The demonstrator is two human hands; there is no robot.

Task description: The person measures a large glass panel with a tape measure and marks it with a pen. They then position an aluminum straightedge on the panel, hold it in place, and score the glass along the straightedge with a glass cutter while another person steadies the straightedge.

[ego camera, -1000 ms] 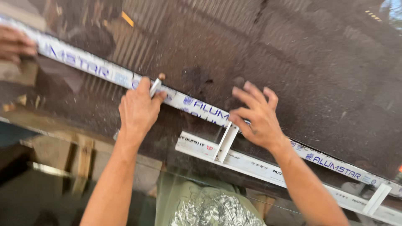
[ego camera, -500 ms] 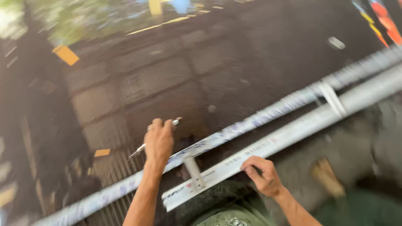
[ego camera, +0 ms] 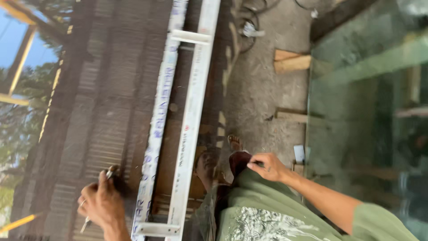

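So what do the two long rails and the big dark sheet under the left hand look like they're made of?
Rails: probably aluminium, pale and matte with straight, boxy edges; one looks covered in printed protective film. Sheet: seems to be dark tinted glass, glossy enough to mirror sky and a ribbed roof. The left hand rests on it holding a thin tool, likely metal.

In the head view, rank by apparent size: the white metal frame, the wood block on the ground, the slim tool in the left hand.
1. White metal frame, running nearly the full picture height.
2. Wood block, far shorter.
3. Slim tool in the left hand; mostly hidden and nearer the camera, so ranking against the block is unsure.
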